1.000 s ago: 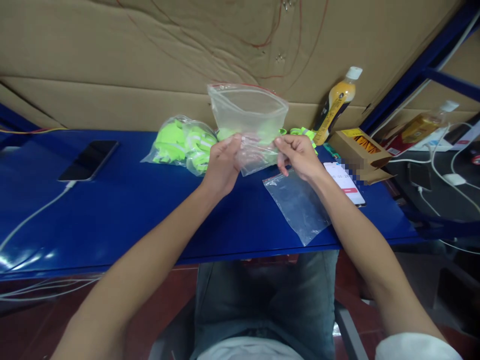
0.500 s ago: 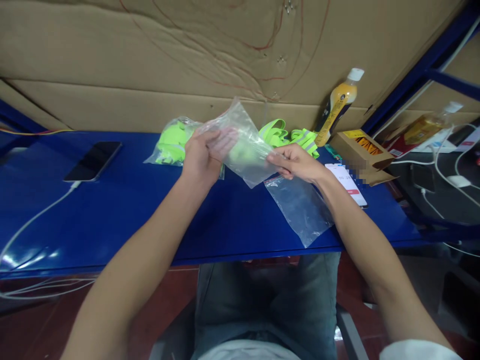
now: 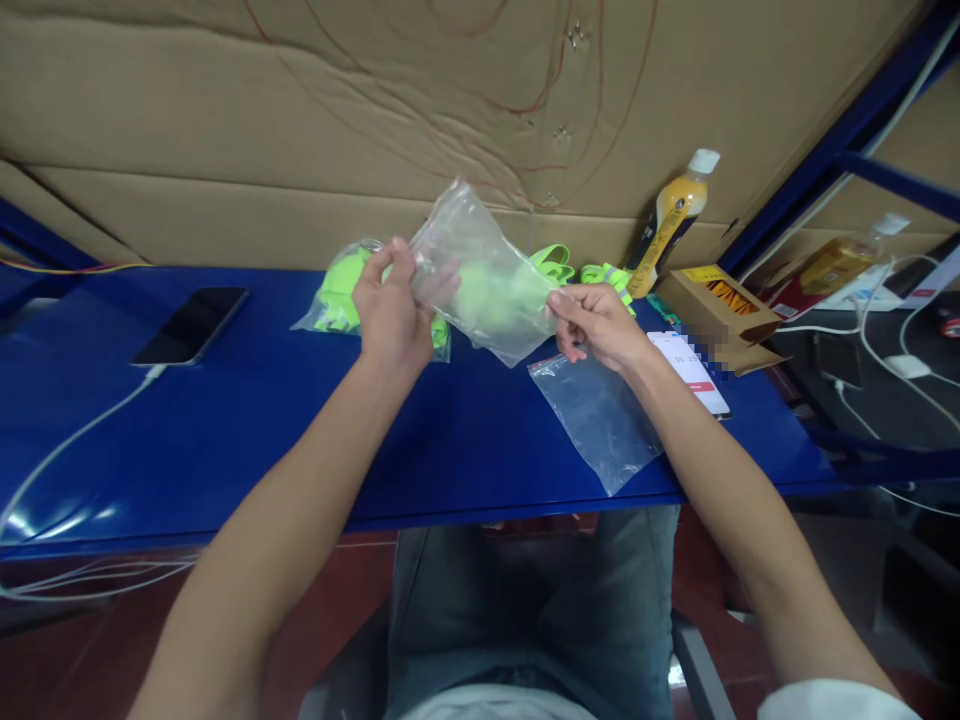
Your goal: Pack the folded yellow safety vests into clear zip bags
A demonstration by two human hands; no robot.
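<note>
A clear plastic bag [image 3: 480,265] is stretched between my two hands above the blue table. My left hand [image 3: 391,310] grips its left edge between thumb and fingers, some fingers lying behind the film. At the lower right corner, my right hand [image 3: 600,322] pinches it between thumb and finger. Behind my left hand lies a filled bag of neon-green material [image 3: 341,290]. Neon-green straps with grey stripes [image 3: 609,277] sit beyond my right hand, and green shows blurred through the held bag. Another clear zip bag [image 3: 596,415] lies flat below my right hand.
The blue table [image 3: 300,470] carries a phone on a cable [image 3: 191,326] at left. At right are a lit phone [image 3: 694,375], a yellow drink bottle [image 3: 671,225] and an open cardboard box [image 3: 724,305]. A cardboard wall [image 3: 225,130] stands behind.
My left hand has shifted slightly left, from fingers spread behind the bag to a grip on its left edge. The held bag has moved a little left and up.
</note>
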